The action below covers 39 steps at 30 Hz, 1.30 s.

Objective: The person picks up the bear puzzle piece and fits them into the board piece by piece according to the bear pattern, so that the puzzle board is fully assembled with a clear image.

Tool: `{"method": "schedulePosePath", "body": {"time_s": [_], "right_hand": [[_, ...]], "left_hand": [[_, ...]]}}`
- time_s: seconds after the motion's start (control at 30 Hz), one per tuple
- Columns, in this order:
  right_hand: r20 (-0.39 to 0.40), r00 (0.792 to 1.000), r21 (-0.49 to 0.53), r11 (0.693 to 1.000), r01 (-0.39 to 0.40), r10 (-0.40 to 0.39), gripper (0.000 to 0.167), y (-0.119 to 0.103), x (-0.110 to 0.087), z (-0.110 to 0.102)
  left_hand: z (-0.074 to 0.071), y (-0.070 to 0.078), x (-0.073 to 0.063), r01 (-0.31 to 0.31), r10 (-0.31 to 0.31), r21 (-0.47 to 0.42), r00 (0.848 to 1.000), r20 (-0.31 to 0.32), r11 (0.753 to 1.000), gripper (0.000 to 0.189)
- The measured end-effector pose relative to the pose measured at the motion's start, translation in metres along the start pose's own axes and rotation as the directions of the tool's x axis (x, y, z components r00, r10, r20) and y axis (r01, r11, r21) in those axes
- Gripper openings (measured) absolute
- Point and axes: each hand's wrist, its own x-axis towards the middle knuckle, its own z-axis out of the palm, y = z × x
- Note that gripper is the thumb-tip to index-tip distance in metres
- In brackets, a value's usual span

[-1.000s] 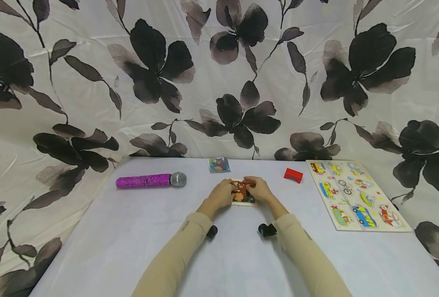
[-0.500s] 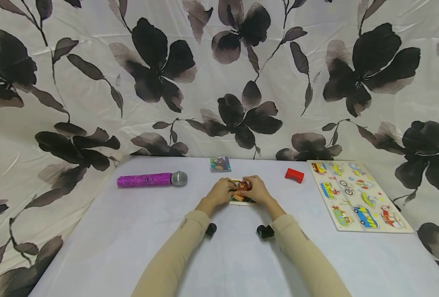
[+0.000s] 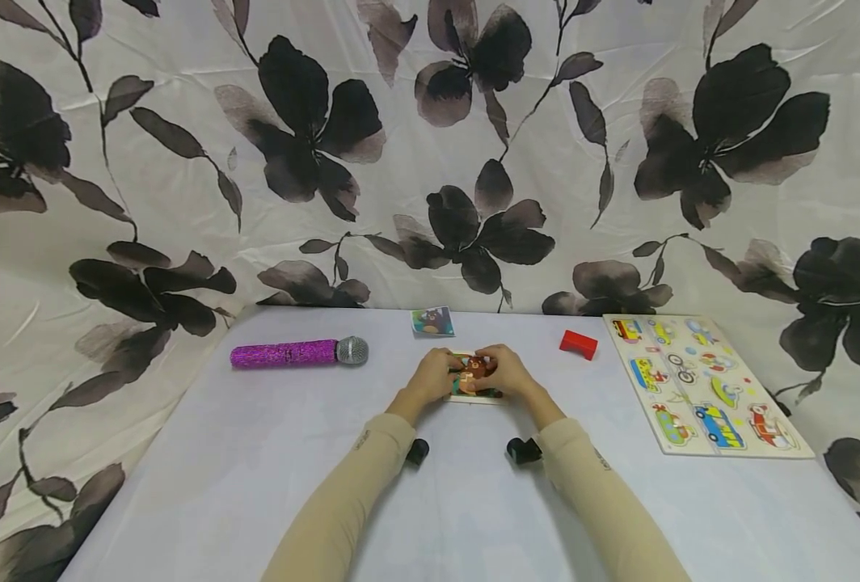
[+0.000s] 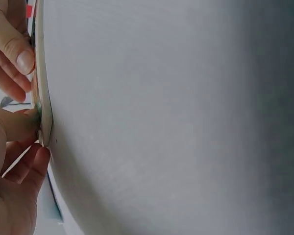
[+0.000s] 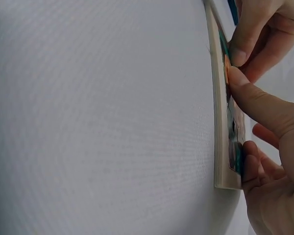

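Observation:
A small wooden bear puzzle lies flat on the white table between both hands. Its pale wooden rim surrounds a coloured picture. My left hand grips the puzzle's left side; in the left wrist view its thumb is over the top and its fingertips touch the board's edge. My right hand holds the right part, its thumb pressed on an orange patch of the picture and its other fingers curled at the far right edge. The two thumbs nearly meet. Hands cover much of the picture's sides.
A picture card lies behind the puzzle. On the left is a purple glittery microphone. To the right are a red block and a large vehicle puzzle board. A floral cloth hangs behind the table.
The right thumb has come across the picture toward the left hand, from near the top right corner. The left hand has stayed at the left side.

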Motion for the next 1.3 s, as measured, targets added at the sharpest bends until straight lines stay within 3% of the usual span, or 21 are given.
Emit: {"method": "schedulePosePath", "body": {"time_s": [0.2, 0.47, 0.6, 0.87, 1.1, 1.3], "right_hand": [[0.003, 1.0, 0.02, 1.0, -0.023, 0.023, 0.061, -0.002, -0.003, -0.003], [-0.006, 0.999, 0.03, 0.999, -0.031, 0.032, 0.061, -0.005, -0.005, -0.005], [0.004, 1.0, 0.037, 0.999, -0.029, 0.029, 0.06, -0.003, -0.005, -0.004], [0.017, 0.999, 0.033, 0.999, -0.028, 0.028, 0.059, -0.001, -0.003, -0.003], [0.009, 0.999, 0.032, 0.999, -0.038, 0.037, 0.057, -0.002, -0.004, -0.002], [0.04, 0.997, -0.063, 0.996, 0.062, -0.06, 0.041, 0.002, -0.013, 0.001]], "left_hand": [[0.002, 0.002, -0.002, -0.019, 0.018, 0.023, 0.999, 0.037, 1.0, 0.018], [0.0, 0.009, -0.003, -0.075, 0.063, 0.206, 0.996, 0.064, 0.976, 0.023], [0.001, 0.01, -0.004, -0.068, 0.047, 0.248, 0.995, 0.089, 0.966, 0.024], [0.003, 0.009, -0.007, -0.049, 0.029, 0.242, 0.996, 0.084, 0.969, 0.025], [0.001, 0.008, -0.011, -0.09, 0.071, 0.239, 0.994, 0.087, 0.967, 0.022], [-0.003, 0.008, -0.017, -0.058, 0.031, 0.193, 0.989, 0.143, 0.98, 0.025]]}}
